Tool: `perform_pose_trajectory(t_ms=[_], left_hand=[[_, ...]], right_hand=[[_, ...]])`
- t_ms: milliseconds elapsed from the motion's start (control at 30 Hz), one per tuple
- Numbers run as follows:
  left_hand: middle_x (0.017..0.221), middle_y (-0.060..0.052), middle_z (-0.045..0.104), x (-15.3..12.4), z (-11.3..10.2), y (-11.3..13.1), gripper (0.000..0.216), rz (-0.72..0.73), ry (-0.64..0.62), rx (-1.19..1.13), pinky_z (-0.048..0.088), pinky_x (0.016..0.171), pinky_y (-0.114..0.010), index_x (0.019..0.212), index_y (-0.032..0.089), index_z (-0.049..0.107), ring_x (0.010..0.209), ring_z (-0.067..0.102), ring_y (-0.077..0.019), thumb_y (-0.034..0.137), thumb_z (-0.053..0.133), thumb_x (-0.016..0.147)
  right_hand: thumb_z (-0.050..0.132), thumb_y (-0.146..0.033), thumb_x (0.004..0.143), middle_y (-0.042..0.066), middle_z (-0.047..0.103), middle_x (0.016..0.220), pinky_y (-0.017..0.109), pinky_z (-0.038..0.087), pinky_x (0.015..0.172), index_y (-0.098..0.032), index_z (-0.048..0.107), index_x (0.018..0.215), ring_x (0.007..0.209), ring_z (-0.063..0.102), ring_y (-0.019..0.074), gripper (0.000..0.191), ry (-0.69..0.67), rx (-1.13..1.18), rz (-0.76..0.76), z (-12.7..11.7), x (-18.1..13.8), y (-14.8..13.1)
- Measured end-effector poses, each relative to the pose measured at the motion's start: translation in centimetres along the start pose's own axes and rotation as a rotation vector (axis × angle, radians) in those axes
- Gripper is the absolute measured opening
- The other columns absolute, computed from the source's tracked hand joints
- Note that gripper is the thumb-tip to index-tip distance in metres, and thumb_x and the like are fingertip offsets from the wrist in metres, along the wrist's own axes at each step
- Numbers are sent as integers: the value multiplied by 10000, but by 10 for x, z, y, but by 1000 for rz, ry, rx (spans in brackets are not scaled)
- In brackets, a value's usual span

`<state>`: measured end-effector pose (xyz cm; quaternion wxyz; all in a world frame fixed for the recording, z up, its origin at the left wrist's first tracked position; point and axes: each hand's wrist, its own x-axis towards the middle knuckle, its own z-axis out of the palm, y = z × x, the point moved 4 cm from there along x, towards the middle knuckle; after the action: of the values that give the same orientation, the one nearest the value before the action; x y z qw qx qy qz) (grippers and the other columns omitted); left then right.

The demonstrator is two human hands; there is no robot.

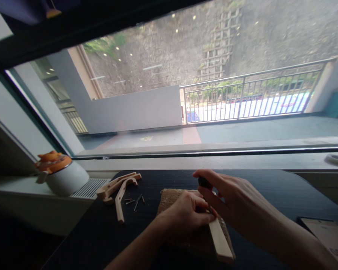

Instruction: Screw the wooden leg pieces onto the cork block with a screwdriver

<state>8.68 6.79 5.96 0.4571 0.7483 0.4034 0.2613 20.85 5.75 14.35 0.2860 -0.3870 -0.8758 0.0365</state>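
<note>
My right hand [225,191] is closed around the dark handle of a screwdriver [204,183], its thin shaft pointing down. The tip is hidden behind my fingers. My left hand [186,210] pinches the far end of a flat, pale wooden bar [221,240], right where the shaft comes down. Whether a screw sits between those fingertips I cannot tell. Beneath the bar and my left hand lies a brown corrugated cardboard pad [169,195].
Left of the pad are curved wooden pieces [124,193] with holes and several small screws [136,202] on the dark table [101,240]. A white pot with an orange lid [64,176] stands on the sill. A phone-like device [323,232] lies at right. A window is ahead.
</note>
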Motion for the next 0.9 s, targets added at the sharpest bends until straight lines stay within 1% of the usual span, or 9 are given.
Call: perform_pose_trajectory(t_ms=[133,300,367,400,500,567,633,767,900], left_hand=[[751,20,610,0,-2,7,135,92,0,14,383,633,-181,788,164,706,693,523,-97,239,594,784],[732,26,589,0,-2,10,114,128,17,29,382,650,-171,758,168,700,713,526,-95,217,601,785],[730,27,588,0,-2,8,113,131,24,32,384,659,-169,754,170,701,727,532,-99,216,603,785],[730,28,590,1,-1,8,114,135,21,30,387,661,-169,757,170,703,731,535,-100,217,603,787],[776,23,618,0,0,8,119,156,6,20,403,686,-173,794,168,707,764,556,-109,224,603,795],[809,17,636,0,-1,8,128,163,-4,17,414,696,-176,822,164,709,775,570,-113,225,599,800],[828,11,644,0,-2,9,135,164,-2,30,422,714,-179,835,161,712,800,580,-120,222,596,802],[879,5,655,0,-3,10,148,165,4,73,423,757,-184,861,175,721,867,586,-133,231,595,810],[889,7,655,0,-1,7,163,146,4,70,423,726,-181,892,180,722,823,588,-120,236,590,815]], right_hand=[[512,-299,883,-14,673,703,235,316,489,-236,520,1013,536,594,152,145,35,-33,48,2,7,6],[450,-313,905,-17,631,620,243,310,479,-211,505,918,504,578,151,116,53,-46,135,5,9,15],[459,-318,896,-16,634,625,247,316,479,-210,521,950,513,586,158,135,44,-54,150,4,7,16],[477,-313,885,-14,648,655,247,325,484,-216,530,1001,530,595,161,161,46,-52,143,3,5,16],[504,-258,865,-8,694,847,244,379,538,-282,503,1178,639,632,156,313,71,11,61,1,2,13],[470,-218,886,-11,697,921,240,404,578,-312,491,1213,690,641,144,341,72,63,6,1,2,11],[456,-216,899,-10,702,900,235,405,571,-305,508,1202,666,636,136,320,63,72,-7,2,2,12],[520,-272,871,-2,699,784,234,366,502,-252,539,1131,547,601,138,261,74,-9,65,2,5,19],[530,-311,864,-17,669,677,237,330,474,-223,535,1007,514,589,150,168,75,-76,113,1,7,20]])
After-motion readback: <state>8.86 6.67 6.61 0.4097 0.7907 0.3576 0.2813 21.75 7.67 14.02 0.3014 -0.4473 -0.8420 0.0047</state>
